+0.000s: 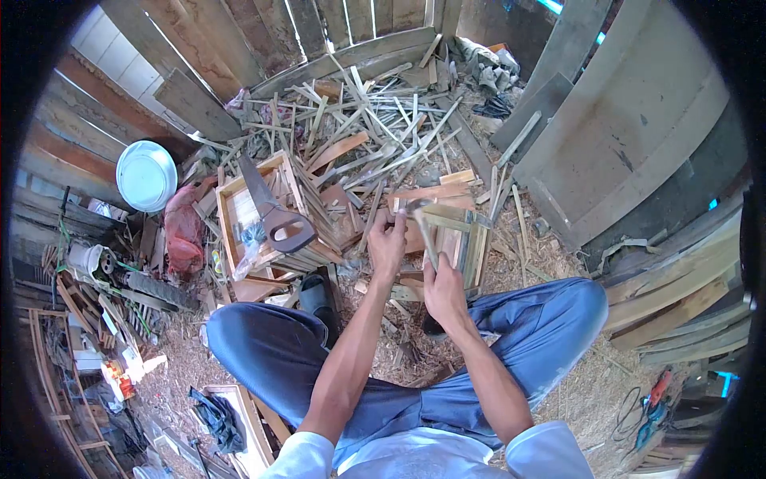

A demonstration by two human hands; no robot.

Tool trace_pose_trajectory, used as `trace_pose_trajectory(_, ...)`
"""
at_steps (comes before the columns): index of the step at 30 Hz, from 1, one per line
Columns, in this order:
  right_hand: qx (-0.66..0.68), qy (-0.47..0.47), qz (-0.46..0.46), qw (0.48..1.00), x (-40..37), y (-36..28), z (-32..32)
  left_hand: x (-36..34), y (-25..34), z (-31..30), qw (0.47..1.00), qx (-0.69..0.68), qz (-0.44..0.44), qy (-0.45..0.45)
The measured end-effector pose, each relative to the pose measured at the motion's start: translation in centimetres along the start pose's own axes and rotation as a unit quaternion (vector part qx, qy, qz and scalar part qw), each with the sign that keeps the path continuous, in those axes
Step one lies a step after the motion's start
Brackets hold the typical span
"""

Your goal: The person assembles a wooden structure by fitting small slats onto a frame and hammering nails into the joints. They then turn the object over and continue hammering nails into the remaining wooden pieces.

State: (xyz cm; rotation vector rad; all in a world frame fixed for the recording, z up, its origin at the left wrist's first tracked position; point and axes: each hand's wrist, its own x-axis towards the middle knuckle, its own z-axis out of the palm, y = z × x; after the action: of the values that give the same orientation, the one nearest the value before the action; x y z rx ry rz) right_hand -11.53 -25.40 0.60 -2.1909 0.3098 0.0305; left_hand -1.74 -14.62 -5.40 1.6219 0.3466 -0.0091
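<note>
My right hand [445, 294] is wrapped round the pale handle of a hammer [428, 239]. The metal head of the hammer is up beside the fingertips of my left hand [387, 247]. The fingers of that left hand are pinched together; whatever is between them is too small to make out. Under and beside the hammer is a wooden slatted crate [481, 247], lying between my feet and partly covered by my right hand. A reddish board [415, 194] lies at its far side.
To the left, a handsaw [267, 199] rests across a stack of wooden frames [223, 215] with a plastic bag inside. Loose wood strips [399, 120] pile up ahead. A white bucket [147, 176] and a red sack [185, 227] stand far left. Large boards [630, 144] lean at right.
</note>
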Motion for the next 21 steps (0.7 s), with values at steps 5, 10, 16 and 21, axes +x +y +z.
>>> trace_pose_trajectory(5, 0.021, 0.006, 0.008, 1.0, -0.2, -0.5, -0.9, -0.3, 0.7, 0.0, 1.0, 0.002, 0.017, -0.008)
trace_pose_trajectory(10, -0.024, -0.011, 0.063, 0.998, 0.0, -1.1, -0.3, -0.7, 1.2, 0.1, 1.0, 0.005, 0.029, 0.004)
trace_pose_trajectory(16, 0.025, -0.001, 0.059, 0.998, 0.0, -1.1, -0.6, -0.8, 1.6, 0.1, 0.999, 0.03, 0.029, 0.001)
trace_pose_trajectory(21, 0.031, 0.037, 0.032, 0.998, 0.1, -1.0, -1.0, -0.6, 1.2, 0.0, 0.996, 0.04, 0.074, 0.013)
